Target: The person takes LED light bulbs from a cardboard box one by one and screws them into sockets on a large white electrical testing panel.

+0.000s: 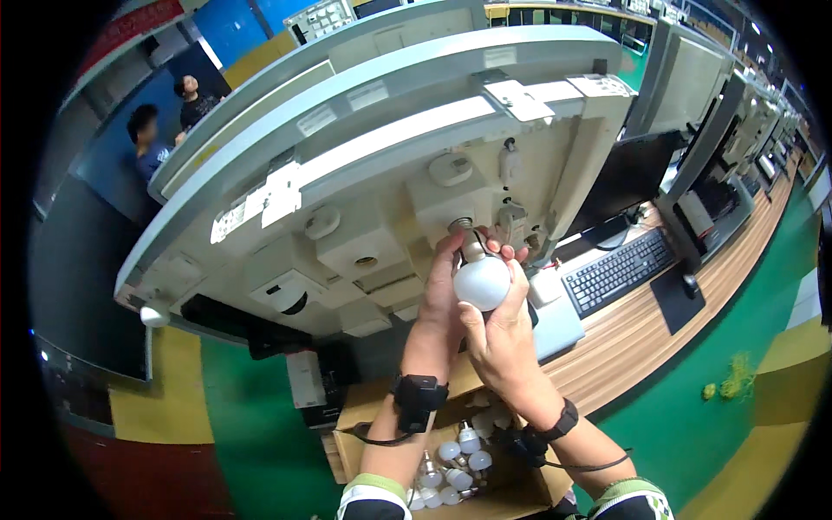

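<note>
A round white light bulb [482, 284] is between my two hands, its metal base pointing up toward a tilted white test board. My right hand [505, 334] is closed on the bulb, thumb lying against the white globe. Beside it, my left hand [440, 282] is closed around the bulb's base side; its fingers are partly hidden. Just above my left fingertips a threaded metal piece [461, 224] shows close to the board; whether it touches cannot be told. Below my forearms, a cardboard box [511, 503] holds several white bulbs [468, 438].
The pale board [381, 191] carries several white fixtures, including a round one [450, 169], and paper labels. To the right, a wood-grain desk [607, 364] bears a keyboard [620, 270], a mouse [690, 285] and a monitor [628, 182]. Two people [149, 139] are at the far left.
</note>
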Demonstrator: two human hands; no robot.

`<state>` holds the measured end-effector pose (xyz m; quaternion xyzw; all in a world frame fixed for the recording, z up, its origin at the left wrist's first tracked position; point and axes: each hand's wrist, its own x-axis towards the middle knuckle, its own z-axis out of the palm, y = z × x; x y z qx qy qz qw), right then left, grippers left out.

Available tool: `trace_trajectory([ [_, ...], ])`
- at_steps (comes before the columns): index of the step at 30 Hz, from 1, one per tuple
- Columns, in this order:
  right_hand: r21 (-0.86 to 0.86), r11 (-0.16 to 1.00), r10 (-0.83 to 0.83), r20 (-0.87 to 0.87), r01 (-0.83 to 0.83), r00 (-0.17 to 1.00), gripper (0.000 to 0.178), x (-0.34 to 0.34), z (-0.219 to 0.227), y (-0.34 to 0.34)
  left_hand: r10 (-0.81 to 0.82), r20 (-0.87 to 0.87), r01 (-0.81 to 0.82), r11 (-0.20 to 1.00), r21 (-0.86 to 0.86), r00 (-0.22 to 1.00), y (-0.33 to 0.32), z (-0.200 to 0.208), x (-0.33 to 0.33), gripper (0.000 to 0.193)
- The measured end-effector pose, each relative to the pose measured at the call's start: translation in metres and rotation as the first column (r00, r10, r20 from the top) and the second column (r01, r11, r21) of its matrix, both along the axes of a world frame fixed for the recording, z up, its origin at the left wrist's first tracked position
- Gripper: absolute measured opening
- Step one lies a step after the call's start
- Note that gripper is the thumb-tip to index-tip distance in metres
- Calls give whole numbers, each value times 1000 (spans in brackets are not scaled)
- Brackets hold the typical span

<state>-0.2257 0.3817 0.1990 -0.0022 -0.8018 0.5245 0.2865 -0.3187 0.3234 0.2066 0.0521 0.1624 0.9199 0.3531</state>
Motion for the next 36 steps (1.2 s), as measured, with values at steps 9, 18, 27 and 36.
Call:
trace_trajectory([
  [9,-179,982,-64,-42,55,997,75,0,1,-10,20,7,-17,961,-276,1000,-4,21,2,27],
  [18,-479,877,11,-36,-27,999,78,-4,-9,-16,52,-72,-87,723,-685,996,-1,44,1,30],
  [27,-723,678,269,74,-134,960,72,9,4,-3,-85,-167,-143,233,-962,982,9,76,4,30],
  [36,-383,882,428,401,-276,810,58,0,40,75,-62,-172,-160,167,-973,983,17,85,11,35],
])
